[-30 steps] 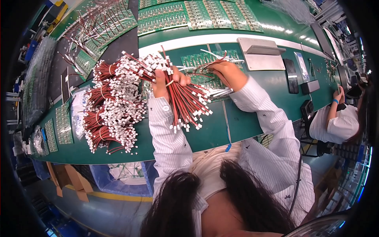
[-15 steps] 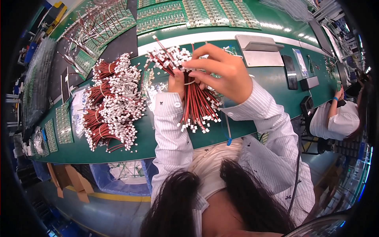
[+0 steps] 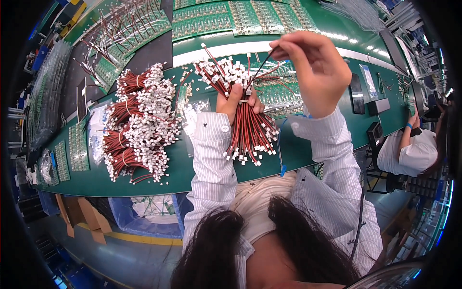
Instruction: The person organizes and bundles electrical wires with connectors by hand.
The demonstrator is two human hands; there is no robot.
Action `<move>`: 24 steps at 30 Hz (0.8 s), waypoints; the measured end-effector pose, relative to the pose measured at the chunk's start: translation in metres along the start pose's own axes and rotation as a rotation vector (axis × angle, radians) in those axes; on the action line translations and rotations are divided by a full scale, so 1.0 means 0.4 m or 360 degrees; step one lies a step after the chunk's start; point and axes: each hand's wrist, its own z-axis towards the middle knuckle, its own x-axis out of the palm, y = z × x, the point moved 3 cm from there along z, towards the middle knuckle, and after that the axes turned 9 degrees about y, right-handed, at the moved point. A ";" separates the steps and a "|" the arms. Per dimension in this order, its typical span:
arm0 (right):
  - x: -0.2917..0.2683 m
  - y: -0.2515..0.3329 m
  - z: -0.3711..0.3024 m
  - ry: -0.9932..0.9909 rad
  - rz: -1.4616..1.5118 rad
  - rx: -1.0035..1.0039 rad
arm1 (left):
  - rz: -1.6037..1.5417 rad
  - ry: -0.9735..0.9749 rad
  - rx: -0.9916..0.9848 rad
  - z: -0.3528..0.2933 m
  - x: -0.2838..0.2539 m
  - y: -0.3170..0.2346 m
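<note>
My left hand [image 3: 233, 102] is closed around the middle of a bundle of red-and-black connector cables [image 3: 248, 127]. White plugs fan out at both ends of the bundle, and a band circles its waist. Up and to the right, my right hand [image 3: 320, 72] pinches the end of one thin dark wire [image 3: 263, 65] between thumb and fingertips. That wire runs in a curve down to the bundle beside my left thumb; where it ends there is hidden. Green circuit boards [image 3: 280, 96] lie on the table behind the bundle.
Several banded cable bundles [image 3: 144, 123] are piled at left. Circuit boards with wires [image 3: 127, 41] and bare board panels [image 3: 202, 24] line the far side. A phone [image 3: 356, 94] and grey box [image 3: 378, 105] lie at right. Another person [image 3: 406, 151] sits beyond; a blue bin [image 3: 144, 219] stands below.
My right hand has moved from the bundle up and to the right, drawing the dark wire out taut. The left hand and bundle have shifted slightly right. The circuit boards behind show more.
</note>
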 end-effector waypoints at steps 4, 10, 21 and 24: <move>-0.006 0.084 -0.077 0.0646 -0.0079 -0.0419 | -0.0103 -0.0091 0.0127 -0.004 -0.027 -0.002; 0.022 0.113 -0.227 0.1283 -0.0261 -0.0796 | -0.0292 -0.0126 0.0284 -0.003 -0.077 -0.009; -0.015 0.042 -0.243 0.0662 -0.0795 0.0046 | -0.0165 -0.0320 0.0359 -0.008 -0.081 -0.022; -0.013 0.024 -0.244 0.0737 -0.0817 0.0164 | -0.0066 -0.0294 0.0364 -0.008 -0.084 -0.020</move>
